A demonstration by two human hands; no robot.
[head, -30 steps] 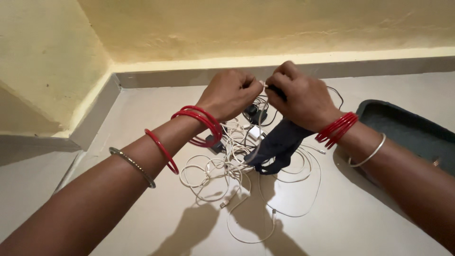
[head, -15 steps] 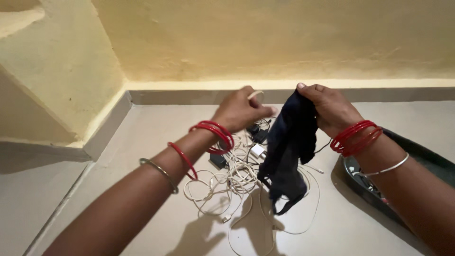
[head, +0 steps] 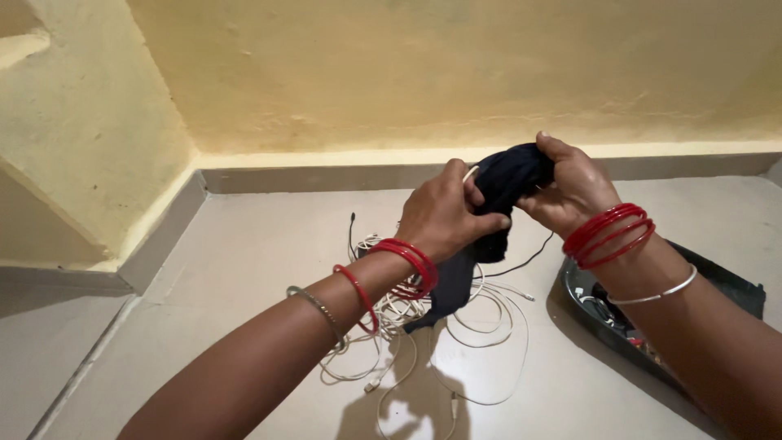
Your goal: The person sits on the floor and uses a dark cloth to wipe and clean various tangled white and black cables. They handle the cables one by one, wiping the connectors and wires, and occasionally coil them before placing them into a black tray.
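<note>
Both hands bunch a dark cloth above a cable tangle.

The cloth (head: 509, 183) is held up between the hands, its tail hanging toward the white cables (head: 456, 314). The left hand (head: 446, 213) closes on its lower part with a thin white loop at the fingers; the right hand (head: 570, 189) pinches its top. The tail could snag a cable and drag the tangle. A dark tray (head: 652, 334) sits right on the pale surface (head: 261, 244), below a yellow wall (head: 407, 73).

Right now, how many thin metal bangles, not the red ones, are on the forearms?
2. One metal bangle sits on the left forearm, below the red ones; one silver bangle sits on the right forearm. More could be out of frame.
</note>
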